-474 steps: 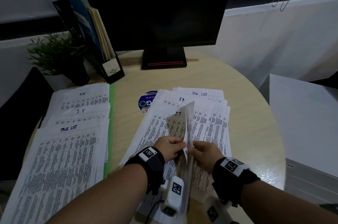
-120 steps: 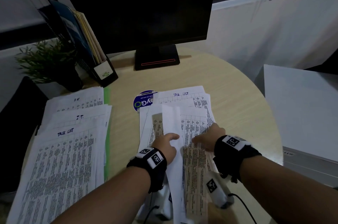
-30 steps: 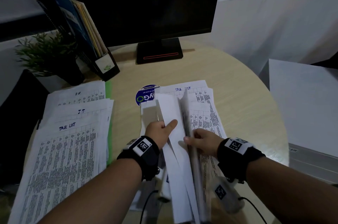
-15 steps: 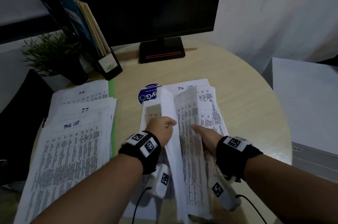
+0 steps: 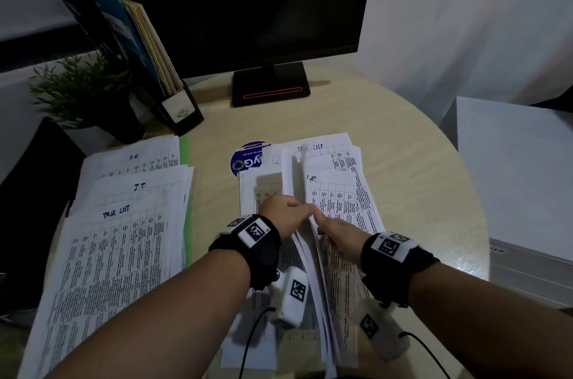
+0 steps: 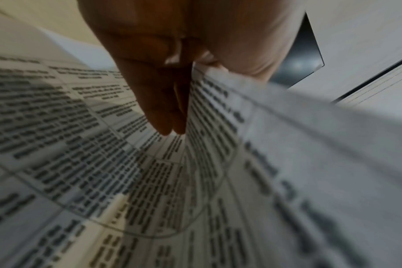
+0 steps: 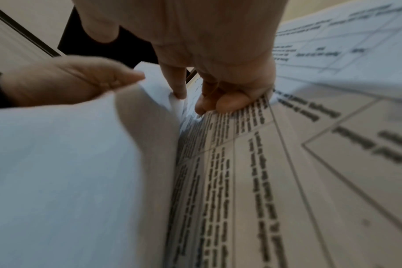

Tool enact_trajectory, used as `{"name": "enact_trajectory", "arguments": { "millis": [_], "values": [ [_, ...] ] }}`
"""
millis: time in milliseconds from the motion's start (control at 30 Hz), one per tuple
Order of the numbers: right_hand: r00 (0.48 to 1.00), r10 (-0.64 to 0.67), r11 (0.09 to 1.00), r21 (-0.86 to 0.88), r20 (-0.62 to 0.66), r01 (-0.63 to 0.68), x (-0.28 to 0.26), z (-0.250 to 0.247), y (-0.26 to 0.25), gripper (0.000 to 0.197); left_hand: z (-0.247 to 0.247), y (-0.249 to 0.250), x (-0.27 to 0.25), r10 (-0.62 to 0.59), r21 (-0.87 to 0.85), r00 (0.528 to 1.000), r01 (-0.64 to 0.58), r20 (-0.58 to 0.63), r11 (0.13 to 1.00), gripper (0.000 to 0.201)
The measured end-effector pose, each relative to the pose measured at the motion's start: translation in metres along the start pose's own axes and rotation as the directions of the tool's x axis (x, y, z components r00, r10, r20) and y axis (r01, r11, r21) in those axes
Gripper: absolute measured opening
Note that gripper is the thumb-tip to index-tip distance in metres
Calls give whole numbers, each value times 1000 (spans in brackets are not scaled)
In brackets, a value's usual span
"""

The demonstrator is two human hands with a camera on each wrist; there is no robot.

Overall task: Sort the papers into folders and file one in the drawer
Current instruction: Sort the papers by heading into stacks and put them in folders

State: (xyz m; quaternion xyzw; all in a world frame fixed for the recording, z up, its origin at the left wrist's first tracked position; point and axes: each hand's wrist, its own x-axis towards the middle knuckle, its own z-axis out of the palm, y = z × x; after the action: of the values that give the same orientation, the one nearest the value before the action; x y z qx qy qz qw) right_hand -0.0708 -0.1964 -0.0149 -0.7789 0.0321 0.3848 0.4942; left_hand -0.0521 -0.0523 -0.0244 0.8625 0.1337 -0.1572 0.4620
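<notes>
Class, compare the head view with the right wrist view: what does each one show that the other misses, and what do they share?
Head only: the monitor, the potted plant, the file holder and the sorted piles headed H.R., I.T. and Task List.
Right wrist only: the right hand's fingertips close up, pressing into the lifted sheets.
Both: the left hand and right hand meeting at those raised sheets.
</notes>
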Motion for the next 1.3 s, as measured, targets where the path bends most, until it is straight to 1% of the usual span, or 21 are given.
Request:
{"name": "enact_trajectory", "arguments": {
  "millis": [167, 300, 367, 433, 467, 500, 600, 667, 733, 800, 833, 867, 933, 967, 1000, 1067, 1100, 1167, 1200, 1267, 1300],
  "values": [
    [1000, 23, 999, 47, -14, -23, 5, -2, 3, 57, -4, -9, 3, 6, 127, 1000, -3, -27, 992, 40],
    [1000, 27, 996, 85, 5, -27, 6, -1, 5, 64, -3, -12, 3, -26, -68, 996, 20, -89, 998, 44],
    [999, 35, 992, 119, -12, -33, 7, -2, 7, 72, -4, -12, 2, -47, -88, 994, 38, -99, 995, 46],
    [998, 51, 991, 127, -36, -47, 8, -3, 8, 83, -9, -12, 1, -19, -53, 994, 14, -110, 999, 32],
    [997, 55, 995, 90, -56, -50, 7, -4, 9, 80, -12, -11, 0, -16, -40, 992, 11, -123, 999, 16],
    [996, 52, 998, 41, -77, -49, 6, -5, 10, 75, -17, -10, -2, -12, -22, 988, 9, -156, 1000, 16],
    [993, 41, 999, -15, -111, -43, 3, -7, 13, 71, -29, -14, -7, -1, 21, 958, 7, -286, 1000, 65],
    [994, 49, 999, -1, -101, -50, 0, -6, 9, 72, -33, -14, -11, 75, 143, 957, -36, -282, 989, 73],
    [997, 34, 999, 31, -73, -31, -1, -2, 2, 71, -29, -17, -9, 156, 272, 971, -102, -183, 957, 53],
    [996, -44, 999, -17, -71, 43, 2, 7, -5, 76, -21, -16, -8, 152, 303, 978, -103, -143, 947, 28],
    [994, -70, 993, -101, -88, 61, 3, 11, -7, 86, -16, -14, -9, 138, 242, 981, -103, -133, 965, 22],
    [992, -91, 976, -206, -89, 71, 7, 14, -6, 95, -12, -12, -10, 97, 137, 988, -80, -117, 987, 25],
    [991, -117, 913, -400, -59, 84, 8, 20, -6, 100, -6, -7, -12, -15, -102, 996, 6, -92, 995, 32],
    [992, -122, 883, -460, -37, 91, 6, 21, -6, 100, -5, -6, -11, -46, -142, 994, 31, -98, 989, 28],
    [992, -124, 870, -484, -28, 95, 4, 20, -7, 99, -6, -5, -10, -51, -110, 993, 39, -110, 993, 22],
    [992, -90, 901, -431, -85, 45, 3, 10, -6, 82, -8, -6, -6, -41, 30, 991, 45, -124, 999, 20],
    [984, -71, 915, -404, -163, -1, 6, 2, -3, 74, -10, -8, -4, -30, 100, 991, 43, -131, 994, 21],
    [941, 20, 939, -318, -337, -133, 15, -14, 3, 76, -12, -12, 0, -23, 163, 991, 45, -134, 986, 11],
    [921, 78, 952, -246, -381, -182, 17, -20, 5, 81, -12, -14, -1, -21, 160, 991, 42, -131, 986, 9],
    [902, 140, 965, -146, -408, -216, 21, -27, 8, 83, -10, -19, 0, -56, 112, 991, 70, -122, 991, 30],
    [898, 146, 970, -120, -415, -213, 24, -30, 10, 82, -8, -22, 0, -85, 88, 990, 95, -110, 992, 34]
  ]
}}
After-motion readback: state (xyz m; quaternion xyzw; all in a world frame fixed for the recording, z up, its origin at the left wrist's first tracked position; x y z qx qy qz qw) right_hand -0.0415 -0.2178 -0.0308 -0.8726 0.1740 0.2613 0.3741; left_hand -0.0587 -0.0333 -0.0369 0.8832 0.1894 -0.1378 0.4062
